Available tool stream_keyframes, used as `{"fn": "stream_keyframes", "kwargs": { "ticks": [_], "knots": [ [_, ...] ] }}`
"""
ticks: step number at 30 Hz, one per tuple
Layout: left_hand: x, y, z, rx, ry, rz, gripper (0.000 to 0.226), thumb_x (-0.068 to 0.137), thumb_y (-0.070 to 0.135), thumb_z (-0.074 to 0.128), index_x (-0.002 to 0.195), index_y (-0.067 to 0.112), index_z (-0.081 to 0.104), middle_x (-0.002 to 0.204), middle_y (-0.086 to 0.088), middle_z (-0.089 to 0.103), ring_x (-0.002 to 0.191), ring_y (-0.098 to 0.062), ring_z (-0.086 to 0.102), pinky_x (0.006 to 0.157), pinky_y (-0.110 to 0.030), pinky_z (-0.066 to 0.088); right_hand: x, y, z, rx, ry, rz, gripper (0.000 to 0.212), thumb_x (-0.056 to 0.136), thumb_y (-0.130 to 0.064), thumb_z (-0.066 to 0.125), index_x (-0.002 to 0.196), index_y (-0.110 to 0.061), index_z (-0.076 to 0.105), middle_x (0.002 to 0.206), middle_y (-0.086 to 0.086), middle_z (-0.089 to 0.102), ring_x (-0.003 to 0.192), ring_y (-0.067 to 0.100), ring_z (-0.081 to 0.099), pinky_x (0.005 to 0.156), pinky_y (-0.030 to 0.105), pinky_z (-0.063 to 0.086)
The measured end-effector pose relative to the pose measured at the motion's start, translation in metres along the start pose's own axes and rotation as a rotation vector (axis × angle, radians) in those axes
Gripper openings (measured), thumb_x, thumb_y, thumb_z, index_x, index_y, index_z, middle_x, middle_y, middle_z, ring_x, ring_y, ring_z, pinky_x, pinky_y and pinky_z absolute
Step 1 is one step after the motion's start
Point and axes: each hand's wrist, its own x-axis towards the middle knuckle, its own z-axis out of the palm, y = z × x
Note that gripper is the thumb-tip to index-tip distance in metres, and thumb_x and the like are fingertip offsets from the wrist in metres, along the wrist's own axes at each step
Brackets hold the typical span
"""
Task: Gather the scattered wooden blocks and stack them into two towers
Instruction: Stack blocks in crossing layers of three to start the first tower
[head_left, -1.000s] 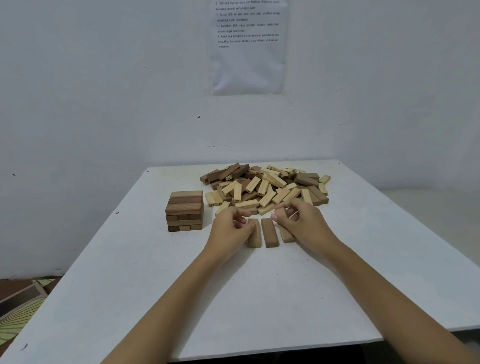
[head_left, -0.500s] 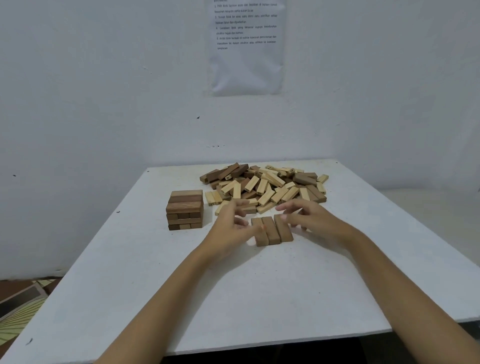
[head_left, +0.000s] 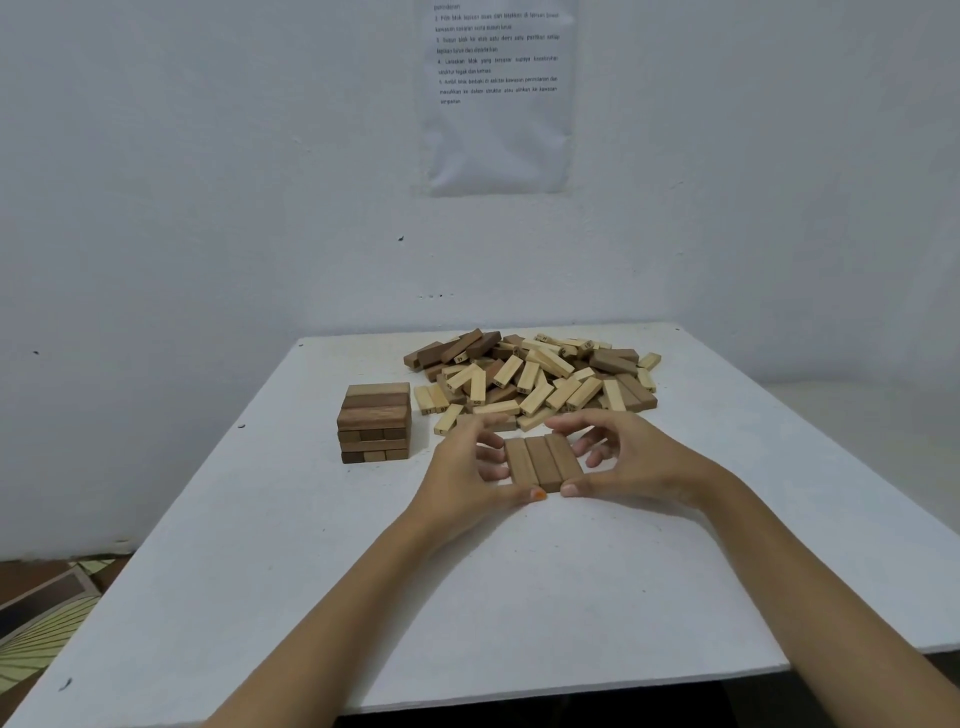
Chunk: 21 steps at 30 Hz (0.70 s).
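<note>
White counter (head_left: 519, 597). Far side: heap of loose blocks (head_left: 535, 376). Left of heap: short dark tower (head_left: 375, 421). Nearer, flat on counter: row of three brown blocks (head_left: 543, 462), gripped between left hand (head_left: 462, 478) and right hand (head_left: 644, 462), fingers curled round its sides.

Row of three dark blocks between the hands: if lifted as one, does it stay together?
Probably only under side squeeze: the row of three dark blocks is three separate pieces lying flush, so the middle one may drop. Each looks rigid, flat-faced wood, unlikely to roll. Left hand and right hand bracket its sides.
</note>
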Motion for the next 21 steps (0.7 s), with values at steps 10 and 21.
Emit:
{"fn": "stream_keyframes", "kwargs": {
  "ticks": [10, 21],
  "knots": [
    [-0.0012, -0.0027, 0.0044, -0.008, 0.084, 0.016, 0.087, 0.058, 0.015, 0.09, 0.135, 0.01, 0.05, 0.11, -0.002, 0.063, 0.103, -0.006, 0.06, 0.084, -0.026, 0.056, 0.0025, 0.0028, 0.0041, -0.004, 0.057, -0.025, 0.068, 0.062, -0.027, 0.092, 0.123, -0.031, 0.064, 0.117, -0.012, 0.063, 0.096, 0.012, 0.06, 0.086, 0.029, 0.055],
    [-0.0005, -0.0049, 0.0054, -0.009, 0.093, 0.005, 0.088, 0.058, 0.017, 0.09, 0.136, 0.008, 0.05, 0.112, -0.001, 0.067, 0.105, -0.003, 0.061, 0.086, -0.027, 0.056, 0.0066, 0.0054, 0.0076, 0.015, 0.033, -0.031, 0.068, 0.065, -0.024, 0.09, 0.126, -0.031, 0.062, 0.116, -0.013, 0.062, 0.087, -0.003, 0.055, 0.083, 0.019, 0.05]
  ]
}}
